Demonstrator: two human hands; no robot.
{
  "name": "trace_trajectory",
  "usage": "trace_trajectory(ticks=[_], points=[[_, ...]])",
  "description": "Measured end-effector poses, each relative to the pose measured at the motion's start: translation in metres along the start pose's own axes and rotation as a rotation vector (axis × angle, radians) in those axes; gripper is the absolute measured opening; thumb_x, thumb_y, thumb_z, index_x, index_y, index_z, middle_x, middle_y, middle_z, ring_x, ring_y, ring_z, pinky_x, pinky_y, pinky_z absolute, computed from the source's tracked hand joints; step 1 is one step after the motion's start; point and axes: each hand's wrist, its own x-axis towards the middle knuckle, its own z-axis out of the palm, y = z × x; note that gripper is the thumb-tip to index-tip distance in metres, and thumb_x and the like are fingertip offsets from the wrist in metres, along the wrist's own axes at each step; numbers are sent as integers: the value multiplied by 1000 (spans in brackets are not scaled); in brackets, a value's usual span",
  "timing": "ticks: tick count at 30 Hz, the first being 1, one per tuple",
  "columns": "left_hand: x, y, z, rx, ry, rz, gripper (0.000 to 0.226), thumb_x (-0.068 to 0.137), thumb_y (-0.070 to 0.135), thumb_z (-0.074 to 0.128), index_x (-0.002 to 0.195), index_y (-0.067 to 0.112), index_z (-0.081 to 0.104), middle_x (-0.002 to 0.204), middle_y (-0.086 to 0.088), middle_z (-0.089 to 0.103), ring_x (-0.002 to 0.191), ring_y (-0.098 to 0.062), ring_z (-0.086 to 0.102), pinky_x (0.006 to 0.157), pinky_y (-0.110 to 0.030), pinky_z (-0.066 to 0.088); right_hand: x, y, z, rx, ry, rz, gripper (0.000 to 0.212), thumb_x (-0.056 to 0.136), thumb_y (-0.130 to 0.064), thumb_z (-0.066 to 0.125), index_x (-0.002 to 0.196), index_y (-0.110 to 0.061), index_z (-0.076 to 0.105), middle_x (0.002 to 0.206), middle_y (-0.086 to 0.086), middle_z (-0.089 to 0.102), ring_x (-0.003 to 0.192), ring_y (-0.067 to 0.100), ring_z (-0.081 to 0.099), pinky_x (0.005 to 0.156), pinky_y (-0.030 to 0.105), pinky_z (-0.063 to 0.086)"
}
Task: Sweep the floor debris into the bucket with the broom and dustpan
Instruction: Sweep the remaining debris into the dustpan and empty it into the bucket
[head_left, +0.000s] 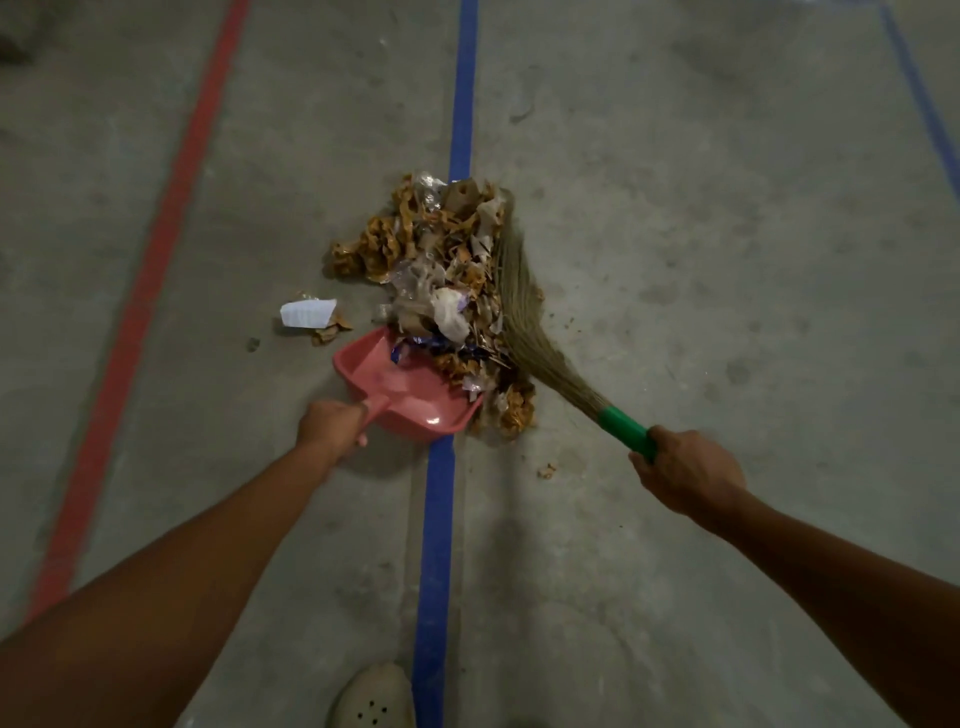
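Observation:
A pile of debris (441, 260), brown paper shreds, clear plastic and white scraps, lies on the concrete floor across a blue line. My left hand (330, 428) grips the handle of a pink dustpan (410, 395), whose mouth faces the pile; some scraps lie at its lip. My right hand (685, 475) grips the green handle of a grass broom (524, 306). The broom's bristles lie along the right side of the pile. No bucket is in view.
A white paper scrap (307, 313) with a brown shred lies loose left of the pile, and a small crumb (546, 471) sits near my right hand. A red line (150, 291) and blue lines (439, 519) run along the floor. My shoe (374, 696) shows at the bottom edge.

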Motion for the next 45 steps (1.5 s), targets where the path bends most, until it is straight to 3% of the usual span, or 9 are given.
trace_trajectory(ticks=[4, 9, 18, 27, 37, 42, 45], points=[[8, 10, 15, -1, -35, 32, 46, 84, 49, 70, 69, 5, 68, 54, -6, 64, 40, -15, 47, 48, -24, 36, 6, -11, -3, -29, 21, -50, 39, 98, -53, 47, 119, -22, 58, 74, -7, 53, 56, 7, 53, 41, 20, 35], [13, 2, 18, -57, -42, 58, 43, 91, 44, 65, 74, 4, 68, 56, -8, 63, 39, -15, 45, 47, -24, 35, 4, -27, 0, -28, -18, -109, 39, 97, -55, 46, 118, -23, 58, 80, -4, 59, 62, 9, 59, 49, 23, 49], [2, -9, 22, -137, -41, 87, 48, 89, 51, 67, 71, 7, 66, 56, -8, 60, 41, -14, 43, 42, -23, 32, -27, -12, 16, -69, 17, -192, 37, 97, -57, 42, 119, -28, 52, 75, -8, 57, 56, 6, 57, 47, 21, 50], [-14, -11, 16, -211, -13, 129, 25, 98, 29, 58, 76, 18, 62, 60, -10, 59, 45, -17, 44, 45, -25, 34, -54, 19, 26, -71, 87, -188, 38, 97, -60, 39, 120, -32, 49, 74, -11, 55, 53, 1, 52, 45, 17, 45], [-60, 45, 9, -267, 25, 243, 23, 99, 28, 55, 78, 23, 60, 62, -9, 59, 48, -16, 47, 47, -25, 37, -86, 35, -20, 29, 170, -108, 39, 95, -61, 41, 113, -29, 52, 68, -10, 53, 51, 7, 53, 46, 25, 50], [-108, 81, -6, -282, 40, 255, 20, 99, 29, 56, 81, 23, 62, 62, -6, 59, 47, -15, 47, 44, -25, 36, -119, 44, -56, 67, 185, -65, 40, 95, -62, 40, 111, -27, 52, 66, -11, 49, 49, 5, 51, 41, 20, 40], [-145, 101, -22, -268, 41, 271, 19, 98, 31, 57, 86, 19, 64, 63, -6, 59, 46, -13, 47, 43, -24, 36, -145, 52, -79, 136, 162, -61, 39, 95, -60, 44, 110, -25, 54, 69, -6, 55, 52, 10, 55, 46, 25, 48]])
